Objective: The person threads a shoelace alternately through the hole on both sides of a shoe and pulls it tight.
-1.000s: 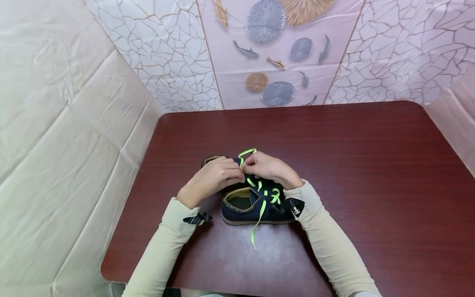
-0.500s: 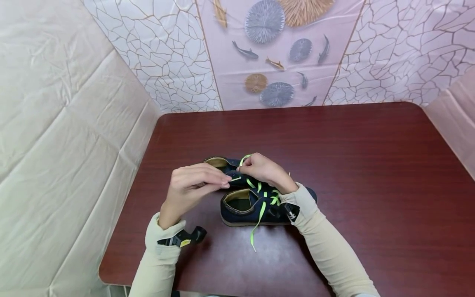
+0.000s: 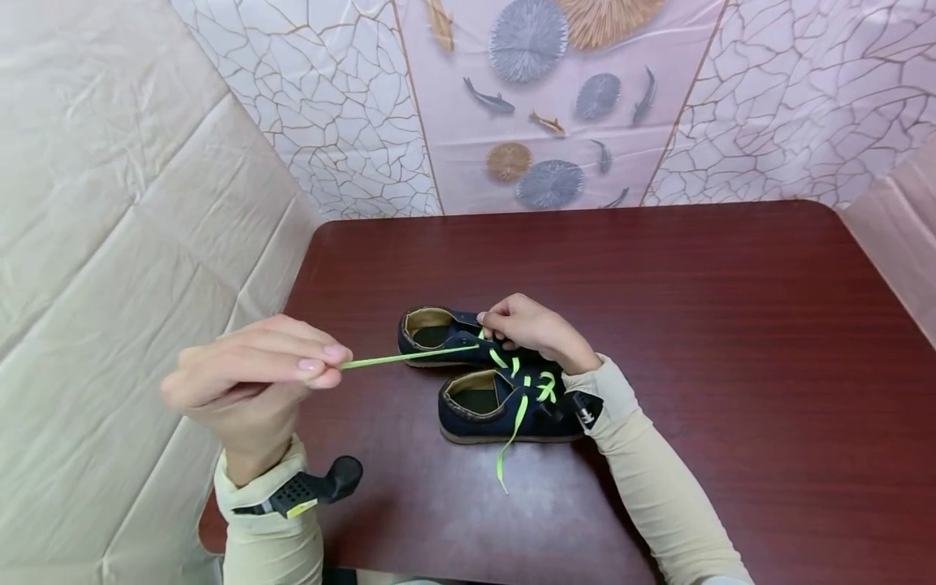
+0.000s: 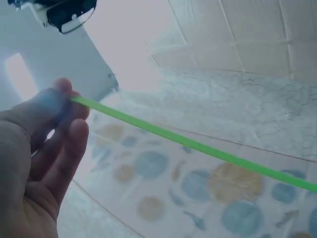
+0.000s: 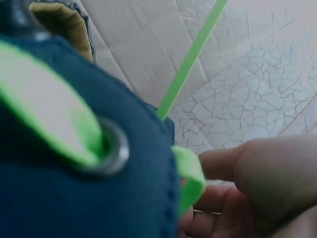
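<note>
My left hand [image 3: 256, 374] pinches the end of a neon green shoelace [image 3: 409, 357], which stretches taut to the far navy shoe [image 3: 431, 329]. In the left wrist view, the lace [image 4: 198, 145] runs from between the fingertips. At the far shoe's lacing, my right hand [image 3: 537, 329] has its fingers curled in a pinch around the lace. Close by in the right wrist view, a lace loop [image 5: 190, 181] touches the fingers beside the shoe's flap, and a metal eyelet [image 5: 116, 148] shows; the fingertips are partly hidden. A matching near shoe [image 3: 475, 418] sits in front.
The near shoe's loose lace end [image 3: 512, 443] hangs onto the brown table [image 3: 695, 325]. A pale cloth [image 3: 110, 284] hangs on the left, and a patterned backdrop [image 3: 468, 162] stands behind the table. Black wrist cameras [image 3: 340, 479] are strapped over both sleeves.
My left hand has moved away from the shoe to the left, drawing the lace out straight. The lace loop above the right hand is gone; that hand has stayed near the far shoe.
</note>
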{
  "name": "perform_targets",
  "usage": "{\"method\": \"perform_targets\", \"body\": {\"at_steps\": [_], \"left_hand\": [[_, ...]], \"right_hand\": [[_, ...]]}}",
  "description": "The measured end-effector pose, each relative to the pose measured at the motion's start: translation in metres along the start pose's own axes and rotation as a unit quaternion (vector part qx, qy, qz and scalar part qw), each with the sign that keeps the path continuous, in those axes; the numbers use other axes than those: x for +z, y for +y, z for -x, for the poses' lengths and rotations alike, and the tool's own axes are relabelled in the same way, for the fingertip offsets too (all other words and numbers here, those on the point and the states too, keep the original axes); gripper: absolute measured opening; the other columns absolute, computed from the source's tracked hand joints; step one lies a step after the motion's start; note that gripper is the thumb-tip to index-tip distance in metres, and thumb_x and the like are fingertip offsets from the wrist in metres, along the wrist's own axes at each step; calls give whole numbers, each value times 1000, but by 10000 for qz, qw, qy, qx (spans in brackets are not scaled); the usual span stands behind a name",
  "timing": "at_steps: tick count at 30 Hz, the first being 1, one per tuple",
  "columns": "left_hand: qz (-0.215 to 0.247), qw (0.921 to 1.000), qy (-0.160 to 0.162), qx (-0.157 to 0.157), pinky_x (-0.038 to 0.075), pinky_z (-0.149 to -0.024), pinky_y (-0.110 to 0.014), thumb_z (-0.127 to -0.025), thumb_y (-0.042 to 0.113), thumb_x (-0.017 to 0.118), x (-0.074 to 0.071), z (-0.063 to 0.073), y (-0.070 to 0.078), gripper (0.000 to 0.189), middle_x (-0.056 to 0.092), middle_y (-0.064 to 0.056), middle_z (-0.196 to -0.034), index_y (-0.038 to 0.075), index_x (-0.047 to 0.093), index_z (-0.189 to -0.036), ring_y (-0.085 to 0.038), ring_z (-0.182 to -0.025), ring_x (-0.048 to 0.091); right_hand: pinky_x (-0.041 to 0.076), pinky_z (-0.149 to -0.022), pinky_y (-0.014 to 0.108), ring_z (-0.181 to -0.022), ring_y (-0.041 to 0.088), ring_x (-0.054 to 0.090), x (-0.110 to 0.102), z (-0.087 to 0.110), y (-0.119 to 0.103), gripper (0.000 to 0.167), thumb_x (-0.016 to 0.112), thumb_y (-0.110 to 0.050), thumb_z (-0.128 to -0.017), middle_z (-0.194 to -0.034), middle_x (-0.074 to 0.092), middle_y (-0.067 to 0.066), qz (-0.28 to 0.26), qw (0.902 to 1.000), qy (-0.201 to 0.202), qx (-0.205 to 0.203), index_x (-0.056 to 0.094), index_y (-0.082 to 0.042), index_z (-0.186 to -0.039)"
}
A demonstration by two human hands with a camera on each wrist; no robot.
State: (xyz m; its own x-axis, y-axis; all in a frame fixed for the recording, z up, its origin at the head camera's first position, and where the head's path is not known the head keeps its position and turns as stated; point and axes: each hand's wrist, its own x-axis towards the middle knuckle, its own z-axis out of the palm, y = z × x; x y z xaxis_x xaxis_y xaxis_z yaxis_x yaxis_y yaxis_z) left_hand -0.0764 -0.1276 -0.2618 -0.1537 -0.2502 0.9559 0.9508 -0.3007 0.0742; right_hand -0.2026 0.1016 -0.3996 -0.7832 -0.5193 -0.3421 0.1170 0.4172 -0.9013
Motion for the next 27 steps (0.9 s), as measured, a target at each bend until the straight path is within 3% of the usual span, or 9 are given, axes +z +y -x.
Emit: {"method": "perform_targets", "body": {"at_steps": [3,7,10,13,16,19,22,24,27], "left_hand": [[-204,9996,38,-214,62,-66,-35,-67,-13,92,2,-2,-3,29,71,-26,-66,-16,64,-61,-32,-62,74],[-922,9860,-416,-1327,62,-71,-33,-74,-7,92,-1,3,-9,22,76,-23,-77,-16,72,-72,-27,-72,78],[-1621,9489,-1216,-2419,62,-72,-31,-79,-6,89,-6,7,-20,12,79,-16,-85,-10,78,-84,-23,-77,78],[-2090,9035,-1937,-3203,60,-68,-28,-82,-7,87,-10,15,-40,12,80,-8,-90,-1,82,-92,-18,-78,76],[-2372,8771,-2148,-3582,57,-62,-24,-84,-6,85,-15,27,-59,13,79,-4,-92,3,83,-93,-16,-77,72],[-2631,8626,-2149,-3750,54,-61,-24,-87,-1,85,-22,35,-73,9,78,-1,-93,6,83,-92,-15,-76,70],[-2639,8427,-2268,-4108,55,-64,-27,-90,6,85,-30,41,-83,4,78,2,-93,9,83,-92,-14,-76,69],[-2582,8200,-2514,-4446,57,-69,-29,-92,12,83,-38,44,-89,4,77,3,-94,12,83,-96,-13,-79,71],[-2736,7725,-3214,-4744,58,-78,-31,-98,15,77,-51,52,-100,9,77,3,-99,12,82,-105,-14,-87,72]], "right_hand": [[50,-71,31,-76,22,50,-3,5,-3,35,52,-25,-113,-78,51,4,171,9993,67,-339,64,0,-91],[52,-88,36,-100,25,64,1,22,-26,31,55,-32,-112,-104,68,6,457,9843,424,-1651,69,-5,-111],[49,-107,40,-122,30,65,9,44,-48,49,53,-47,-110,-127,70,11,61,9577,257,-2867,67,-4,-130],[48,-111,42,-125,31,64,17,62,-65,65,50,-58,-106,-128,69,12,-444,9419,27,-3328,63,0,-134],[53,-104,35,-108,23,71,25,67,-72,49,54,-45,-109,-109,74,10,-611,9506,442,-3011,68,1,-119],[58,-91,30,-89,19,74,27,63,-72,27,59,-23,-110,-86,75,8,-599,9600,934,-2572,70,0,-102],[58,-83,29,-78,20,72,26,57,-67,21,59,-12,-109,-75,70,7,-370,9623,1174,-2424,72,0,-97],[57,-79,30,-76,21,70,23,52,-63,20,59,-12,-109,-74,67,6,-138,9623,1298,-2387,72,-1,-98],[57,-76,33,-72,21,68,20,44,-54,18,60,-15,-109,-73,65,6,32,9649,1468,-2175,73,-3,-104]]}}
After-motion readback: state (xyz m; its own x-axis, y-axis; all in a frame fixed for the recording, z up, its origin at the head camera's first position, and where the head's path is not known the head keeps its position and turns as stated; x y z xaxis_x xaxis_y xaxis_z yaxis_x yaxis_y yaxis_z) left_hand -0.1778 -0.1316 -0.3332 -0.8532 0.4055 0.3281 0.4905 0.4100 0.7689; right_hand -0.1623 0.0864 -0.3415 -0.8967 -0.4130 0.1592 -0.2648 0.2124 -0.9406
